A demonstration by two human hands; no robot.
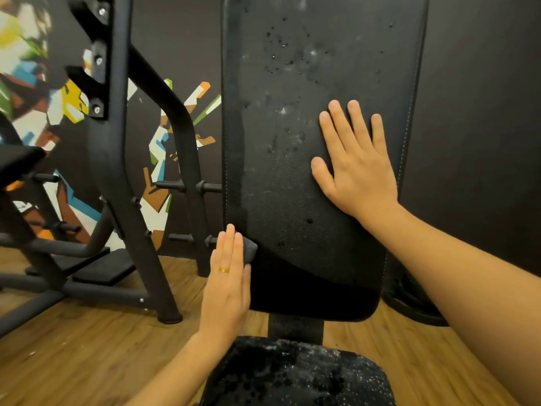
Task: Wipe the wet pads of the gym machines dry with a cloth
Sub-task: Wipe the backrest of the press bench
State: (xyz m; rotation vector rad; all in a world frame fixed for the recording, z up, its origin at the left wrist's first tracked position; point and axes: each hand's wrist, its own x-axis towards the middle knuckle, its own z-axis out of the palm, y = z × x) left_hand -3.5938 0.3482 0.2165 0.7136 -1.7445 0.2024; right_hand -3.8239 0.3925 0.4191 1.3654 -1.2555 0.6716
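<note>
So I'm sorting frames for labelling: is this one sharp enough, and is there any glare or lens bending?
Head view: the left hand, right hand and droplets on the back pad are fairly sharp; the mural at upper left is smeared by blur; the wide lens bows the pad's stitched edges and the machine frame; wet patches on the seat pad glint pale, no harsh glare.

Two hands (227,276) (355,162), two wet pads (292,183) (292,376), one dark cloth (249,251) and one gold ring (224,270).
</note>
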